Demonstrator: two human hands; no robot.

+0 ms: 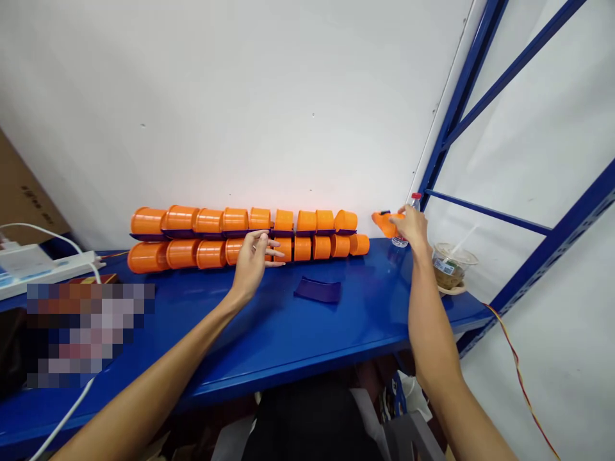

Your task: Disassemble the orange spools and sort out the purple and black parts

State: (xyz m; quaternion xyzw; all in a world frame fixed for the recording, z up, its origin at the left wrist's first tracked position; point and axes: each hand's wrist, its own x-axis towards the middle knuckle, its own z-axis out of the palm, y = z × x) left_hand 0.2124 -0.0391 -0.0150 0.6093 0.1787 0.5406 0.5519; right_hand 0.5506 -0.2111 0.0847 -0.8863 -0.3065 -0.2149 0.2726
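Two stacked rows of orange cups (240,235) lie on their sides along the wall on a blue shelf (288,333), with dark purple strips between the rows. My left hand (254,257) is in front of the middle of the lower row, fingers stretched out toward the cups, holding nothing. My right hand (412,227) is at the far right, its fingers closed on an orange cup piece (384,222) next to a small clear bottle with a red cap (412,211). A loose dark purple curved strip (318,289) lies on the shelf between my hands.
A plastic drink cup with a straw (451,266) stands at the shelf's right end. Blue rack posts (461,96) rise on the right. A white power strip (43,269) and cables lie at the left, beside a cardboard box (24,192). A red-yellow wire (519,371) hangs at right.
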